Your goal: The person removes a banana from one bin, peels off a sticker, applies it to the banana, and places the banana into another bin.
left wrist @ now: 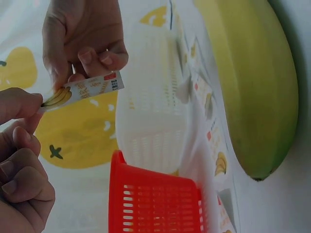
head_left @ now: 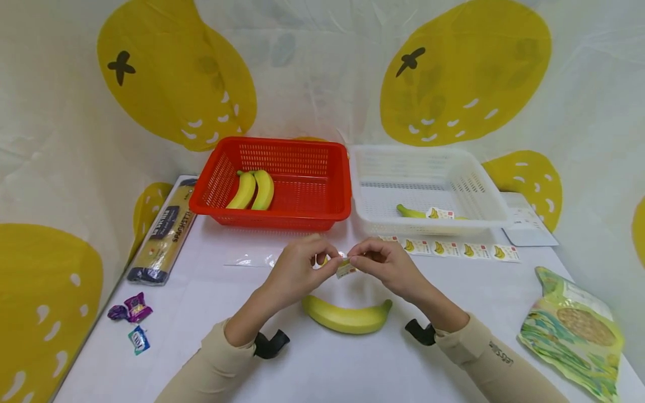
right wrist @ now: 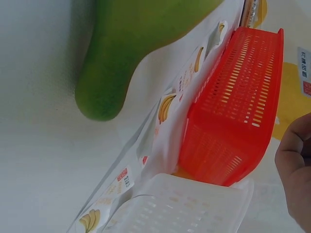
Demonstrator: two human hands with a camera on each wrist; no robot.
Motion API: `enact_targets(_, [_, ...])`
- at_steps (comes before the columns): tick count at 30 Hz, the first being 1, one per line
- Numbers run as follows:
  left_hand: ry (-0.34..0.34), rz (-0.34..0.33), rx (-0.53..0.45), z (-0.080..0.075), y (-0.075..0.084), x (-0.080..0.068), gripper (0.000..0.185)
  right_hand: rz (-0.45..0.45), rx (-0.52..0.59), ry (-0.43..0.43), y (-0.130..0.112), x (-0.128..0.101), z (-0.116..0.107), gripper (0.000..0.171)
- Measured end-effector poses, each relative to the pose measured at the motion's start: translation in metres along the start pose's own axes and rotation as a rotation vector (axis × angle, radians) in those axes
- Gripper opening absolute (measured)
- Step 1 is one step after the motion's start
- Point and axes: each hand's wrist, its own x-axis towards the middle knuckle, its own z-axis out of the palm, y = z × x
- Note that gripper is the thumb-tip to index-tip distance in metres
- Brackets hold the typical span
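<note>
A small white banana-print sticker [head_left: 346, 271] is stretched between both hands above the table. My left hand [head_left: 304, 267] pinches one end of the sticker with thumb and index finger. From the other side my right hand [head_left: 387, 264] pinches it too; the left wrist view shows the sticker's printed face [left wrist: 80, 92]. Below the hands a yellow banana [head_left: 347, 318] with greenish ends lies on the table, touched by neither hand. Behind them runs a strip of matching stickers [head_left: 446, 249], partly hidden by the hands.
A red basket [head_left: 282, 220] holds two bananas. Beside it, a white basket [head_left: 428, 226] contains a banana bearing a sticker. At left lie a spaghetti pack [head_left: 163, 235] and wrapped candies [head_left: 137, 307]; at right, a green bag [head_left: 574, 333] and a white card [head_left: 529, 226].
</note>
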Motion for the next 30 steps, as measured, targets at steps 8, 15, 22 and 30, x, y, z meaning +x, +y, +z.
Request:
enact_targets(8, [0.006, -0.054, -0.090, 0.002, 0.009, -0.006, 0.004, 0.029, 0.007, 0.025, 0.002, -0.011, -0.006, 0.021])
enact_targets(15, [0.060, -0.209, -0.348, 0.003, 0.011, -0.013, 0.006, 0.013, -0.015, -0.044, 0.008, -0.026, -0.010, 0.012])
enact_targets(22, [0.083, -0.337, -0.441, 0.008, 0.012, -0.021, 0.011, -0.043, -0.058, -0.031, 0.011, -0.035, -0.009, 0.004])
enact_targets(30, [0.057, -0.401, -0.379, 0.016, 0.004, -0.033, 0.008, 0.012, -0.138, -0.016, 0.010, -0.043, -0.008, 0.004])
